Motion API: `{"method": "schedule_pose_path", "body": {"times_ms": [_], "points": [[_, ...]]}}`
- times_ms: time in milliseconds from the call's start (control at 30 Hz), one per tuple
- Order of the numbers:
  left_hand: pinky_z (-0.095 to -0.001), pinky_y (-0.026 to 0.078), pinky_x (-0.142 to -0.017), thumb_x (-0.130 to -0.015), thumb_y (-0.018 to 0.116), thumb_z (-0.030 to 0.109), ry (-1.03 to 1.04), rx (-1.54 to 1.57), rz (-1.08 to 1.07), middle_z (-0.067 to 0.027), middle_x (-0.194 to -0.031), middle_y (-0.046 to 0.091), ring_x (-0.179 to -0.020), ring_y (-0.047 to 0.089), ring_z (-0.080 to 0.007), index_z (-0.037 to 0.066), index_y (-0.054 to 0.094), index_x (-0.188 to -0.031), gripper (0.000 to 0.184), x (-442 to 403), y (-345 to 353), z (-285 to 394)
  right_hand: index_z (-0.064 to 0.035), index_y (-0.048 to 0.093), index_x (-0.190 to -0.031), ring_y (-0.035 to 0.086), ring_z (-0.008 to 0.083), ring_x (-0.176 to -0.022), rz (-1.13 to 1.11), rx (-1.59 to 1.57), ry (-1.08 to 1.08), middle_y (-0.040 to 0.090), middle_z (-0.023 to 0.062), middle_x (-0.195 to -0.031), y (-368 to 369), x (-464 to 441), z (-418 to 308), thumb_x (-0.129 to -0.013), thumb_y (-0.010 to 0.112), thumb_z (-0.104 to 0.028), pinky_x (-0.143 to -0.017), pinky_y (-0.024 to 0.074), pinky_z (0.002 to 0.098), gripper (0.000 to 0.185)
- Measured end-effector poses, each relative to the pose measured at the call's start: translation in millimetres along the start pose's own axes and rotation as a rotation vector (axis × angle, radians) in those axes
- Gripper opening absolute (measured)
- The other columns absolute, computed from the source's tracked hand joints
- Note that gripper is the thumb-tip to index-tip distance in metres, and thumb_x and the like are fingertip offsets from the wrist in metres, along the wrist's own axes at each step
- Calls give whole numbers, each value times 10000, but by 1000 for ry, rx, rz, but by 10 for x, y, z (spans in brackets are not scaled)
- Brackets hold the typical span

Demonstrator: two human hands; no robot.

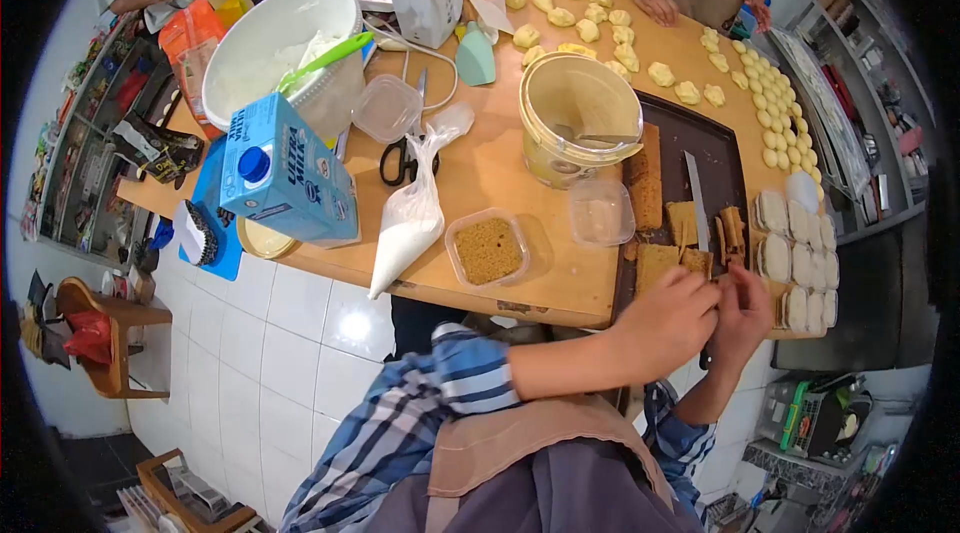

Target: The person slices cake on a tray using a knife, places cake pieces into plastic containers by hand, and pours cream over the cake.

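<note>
My left hand (pixel 668 330) and my right hand (pixel 742 311) meet over the front edge of a dark baking tray (pixel 715 138). The fingers of both are bent and pinched close together; what lies between them is hidden. Just beyond my fingertips are cut pieces of brown sponge cake (pixel 657 263), with narrow cake strips (pixel 732 231) by my right hand. A longer cake slab (pixel 646 178) lies along the tray's left side. A knife (pixel 697 198) rests on the tray, its blade pointing away and its lower part behind my hands. Left of the tray sits a plastic tub of brown crumbs (pixel 487 249).
Filled clear boxes (pixel 790 253) are stacked at the right edge. A cream bucket (pixel 580 123), an empty clear tub (pixel 601 212), a piping bag (pixel 410 223) and a milk carton (pixel 290 173) stand leftward. Dough pieces (pixel 590 30) cover the far side, where two people stand.
</note>
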State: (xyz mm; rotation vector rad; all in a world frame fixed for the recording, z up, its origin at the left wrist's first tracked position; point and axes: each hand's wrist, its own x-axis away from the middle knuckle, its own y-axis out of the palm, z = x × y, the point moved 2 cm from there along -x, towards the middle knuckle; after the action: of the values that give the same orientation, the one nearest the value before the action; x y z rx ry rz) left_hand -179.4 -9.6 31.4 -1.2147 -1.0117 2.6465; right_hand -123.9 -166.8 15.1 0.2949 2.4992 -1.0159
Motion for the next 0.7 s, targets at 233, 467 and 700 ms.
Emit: {"method": "schedule_pose_path", "body": {"times_ms": [233,467,700], "points": [[-347,324,-1045,-944,446,221,-492,625,117,-185,-1305,486,-1232,434,-308,-31,496,-1250,399,-272,688,-162,40,608,-1139,510,257,-1179,52,-373,45,532,183,-1290,-109,118,15,-944,520,-132,-1001,384,344,274],[-298,164,-1130,-1017,278,379,-805,1668,273,-122,-1517,240,-1412,176,-209,5,219,-1459,582,-450,692,-98,8,536,-1274,442,266,-1262,-41,-344,2,479,154,-1366,213,70,-115,-972,452,-263,-1059,317,358,414],[-448,381,-1007,-872,554,146,-619,747,-109,-320,-1451,240,-1270,411,-421,-62,512,-1203,394,-406,342,-62,11,591,-1174,557,247,-1125,-32,-627,230,539,158,-1283,189,157,528,-917,527,-114,-927,451,329,293]]}}
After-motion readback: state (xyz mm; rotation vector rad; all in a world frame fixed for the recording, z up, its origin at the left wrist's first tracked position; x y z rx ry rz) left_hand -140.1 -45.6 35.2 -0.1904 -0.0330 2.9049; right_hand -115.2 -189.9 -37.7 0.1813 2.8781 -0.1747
